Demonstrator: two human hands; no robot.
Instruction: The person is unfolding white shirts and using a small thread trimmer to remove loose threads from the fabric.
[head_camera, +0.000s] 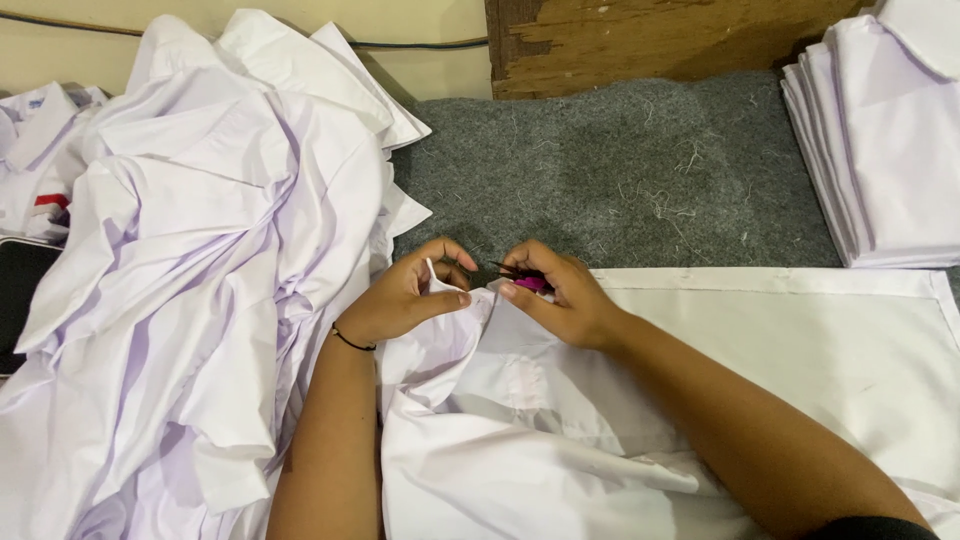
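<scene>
Mid-trim: left hand (405, 295) pinches the white shirt (560, 400) edge, right hand (560, 295) clamps a pink-handled thread snip (528, 282); a loose heap of shirts (200, 260) lies at frame left, a folded stack (880, 140) at upper right.

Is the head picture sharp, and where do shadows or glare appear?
Head view: mostly sharp, light soft and even; the left hand and right hand are clear; faint shadow under them on the white shirt; no strong glare; the small pink tool is too tiny to identify.

Shirt heap (190, 270) left, folded stack (885, 140) right
</scene>
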